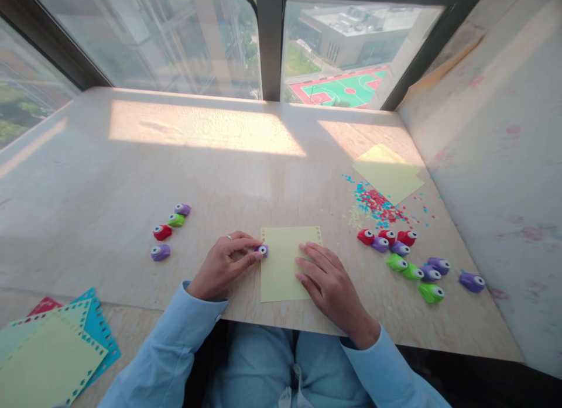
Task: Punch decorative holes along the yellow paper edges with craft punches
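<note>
A pale yellow sheet of paper (pixel 283 267) lies in front of me, with small holes along its top edge. At its upper left edge, my left hand (pixel 223 264) pinches a small purple craft punch (pixel 262 251) between thumb and fingers. Part of the punch is hidden by the fingertips. My right hand (pixel 329 279) rests flat on the sheet's right side, fingers stretched out and holding nothing.
Several red, green and purple punches (pixel 413 271) stand at the right, below scattered paper confetti (pixel 380 206) and yellow sheets (pixel 390 172). More punches (pixel 162 232) sit at the left. Punched coloured sheets (pixel 52 349) lie at lower left. Windows (pixel 184 45) border the far edge.
</note>
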`<action>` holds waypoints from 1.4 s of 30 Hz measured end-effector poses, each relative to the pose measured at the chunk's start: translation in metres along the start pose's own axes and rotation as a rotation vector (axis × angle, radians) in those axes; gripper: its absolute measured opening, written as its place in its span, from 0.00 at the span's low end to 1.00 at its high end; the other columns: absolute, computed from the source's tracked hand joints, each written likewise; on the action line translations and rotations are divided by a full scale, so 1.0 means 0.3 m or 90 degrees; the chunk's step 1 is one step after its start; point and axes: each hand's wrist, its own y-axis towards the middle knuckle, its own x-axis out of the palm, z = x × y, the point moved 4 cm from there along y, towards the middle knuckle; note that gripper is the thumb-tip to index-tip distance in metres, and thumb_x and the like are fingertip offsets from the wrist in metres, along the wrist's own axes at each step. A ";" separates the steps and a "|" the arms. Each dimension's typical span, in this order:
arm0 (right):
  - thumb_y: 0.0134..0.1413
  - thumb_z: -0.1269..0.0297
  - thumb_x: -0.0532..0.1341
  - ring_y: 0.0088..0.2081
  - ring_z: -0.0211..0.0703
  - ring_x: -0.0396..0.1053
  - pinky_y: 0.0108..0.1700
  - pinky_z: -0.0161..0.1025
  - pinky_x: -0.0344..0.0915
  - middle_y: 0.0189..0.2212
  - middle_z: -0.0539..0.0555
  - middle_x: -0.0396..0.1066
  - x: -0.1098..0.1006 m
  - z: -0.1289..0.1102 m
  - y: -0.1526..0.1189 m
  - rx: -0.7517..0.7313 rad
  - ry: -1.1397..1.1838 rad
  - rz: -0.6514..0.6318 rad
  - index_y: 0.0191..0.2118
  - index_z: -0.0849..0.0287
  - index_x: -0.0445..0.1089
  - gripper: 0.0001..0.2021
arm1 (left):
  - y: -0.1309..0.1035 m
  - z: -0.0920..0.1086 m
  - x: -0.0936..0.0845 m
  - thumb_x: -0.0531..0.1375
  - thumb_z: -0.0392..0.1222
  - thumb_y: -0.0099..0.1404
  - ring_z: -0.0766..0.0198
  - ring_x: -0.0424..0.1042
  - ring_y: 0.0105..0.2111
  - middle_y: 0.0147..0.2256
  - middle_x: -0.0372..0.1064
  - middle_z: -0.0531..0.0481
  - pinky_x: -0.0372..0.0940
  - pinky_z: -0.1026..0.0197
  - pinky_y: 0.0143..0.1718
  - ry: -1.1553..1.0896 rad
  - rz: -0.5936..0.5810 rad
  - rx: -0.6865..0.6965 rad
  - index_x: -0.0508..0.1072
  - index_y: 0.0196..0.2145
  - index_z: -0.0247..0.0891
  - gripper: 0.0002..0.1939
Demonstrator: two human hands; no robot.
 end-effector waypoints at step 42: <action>0.65 0.59 0.56 0.46 0.49 0.73 0.50 0.51 0.70 0.41 0.58 0.77 -0.055 0.061 -0.022 0.134 0.254 0.230 0.40 0.55 0.75 0.11 | -0.001 0.006 0.026 0.65 0.61 0.52 0.73 0.56 0.12 0.16 0.59 0.58 0.42 0.68 0.12 -0.123 -0.048 -0.393 0.61 0.21 0.39 0.24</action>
